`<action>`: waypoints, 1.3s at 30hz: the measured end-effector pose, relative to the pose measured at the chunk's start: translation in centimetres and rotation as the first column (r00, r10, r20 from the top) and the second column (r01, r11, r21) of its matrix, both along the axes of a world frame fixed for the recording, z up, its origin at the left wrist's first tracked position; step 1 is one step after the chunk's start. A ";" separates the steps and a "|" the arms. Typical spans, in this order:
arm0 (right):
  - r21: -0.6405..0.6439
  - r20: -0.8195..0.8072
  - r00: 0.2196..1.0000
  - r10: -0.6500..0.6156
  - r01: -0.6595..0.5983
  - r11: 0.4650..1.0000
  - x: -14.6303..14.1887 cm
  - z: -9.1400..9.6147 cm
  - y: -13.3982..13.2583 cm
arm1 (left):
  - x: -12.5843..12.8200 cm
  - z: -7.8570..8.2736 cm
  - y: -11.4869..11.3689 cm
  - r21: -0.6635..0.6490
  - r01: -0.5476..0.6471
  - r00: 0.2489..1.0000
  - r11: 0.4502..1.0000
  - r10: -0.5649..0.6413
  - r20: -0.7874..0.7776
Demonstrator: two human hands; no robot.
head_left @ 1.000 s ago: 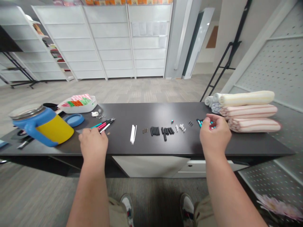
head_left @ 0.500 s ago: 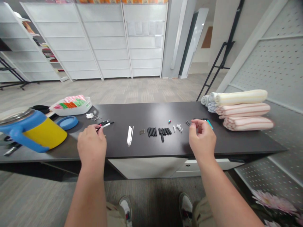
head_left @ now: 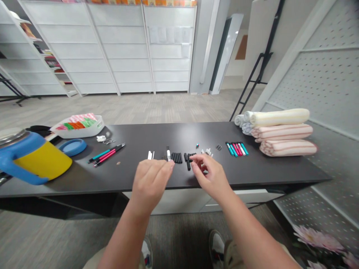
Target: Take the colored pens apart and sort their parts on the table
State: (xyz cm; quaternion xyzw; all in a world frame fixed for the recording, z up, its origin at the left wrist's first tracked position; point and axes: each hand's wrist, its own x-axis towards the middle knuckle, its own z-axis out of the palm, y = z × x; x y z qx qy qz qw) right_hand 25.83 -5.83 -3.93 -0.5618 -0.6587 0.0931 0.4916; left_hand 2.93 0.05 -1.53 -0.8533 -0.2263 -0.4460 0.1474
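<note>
My left hand [head_left: 151, 181] is closed around a white pen barrel [head_left: 168, 154] with a dark tip, which points up and away over the desk. Just right of it lies a row of black rubber tubes [head_left: 176, 158]. My right hand [head_left: 211, 173] is held over more black tubes [head_left: 189, 164], thumb and forefinger slightly apart, with nothing visible between them. Small white plastic pieces [head_left: 207, 151] lie behind its fingers. Thin white sticks [head_left: 150, 154] show beyond my left hand, partly hidden by it.
Assembled pens [head_left: 108, 154] lie to the left, near a blue lid [head_left: 73, 147] and a yellow-blue jug [head_left: 42, 158]. A white basket [head_left: 94, 129] stands behind. On the right are coloured barrels [head_left: 237, 149], small springs [head_left: 218, 147] and rolled towels [head_left: 283, 132].
My left hand has moved right from the pens, carrying the white barrel. My right hand has moved left from the coloured barrels to the black tubes.
</note>
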 end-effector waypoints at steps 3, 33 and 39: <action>-0.020 -0.060 0.977 0.206 -0.208 0.978 -0.5 0.1 -0.3 | 2.0 -1.1 -0.8 -0.019 0.121 0.990 0.993 -0.122 -0.065; -0.276 -0.174 0.980 0.091 -0.138 0.951 0.7 0.6 -0.2 | 2.2 -2.7 0.2 -0.004 0.041 0.994 0.999 -0.041 -0.097; -0.243 0.039 0.997 0.069 -0.058 0.968 0.4 0.8 -0.1 | 2.8 -3.1 0.4 -0.051 0.075 0.992 0.996 -0.079 -0.097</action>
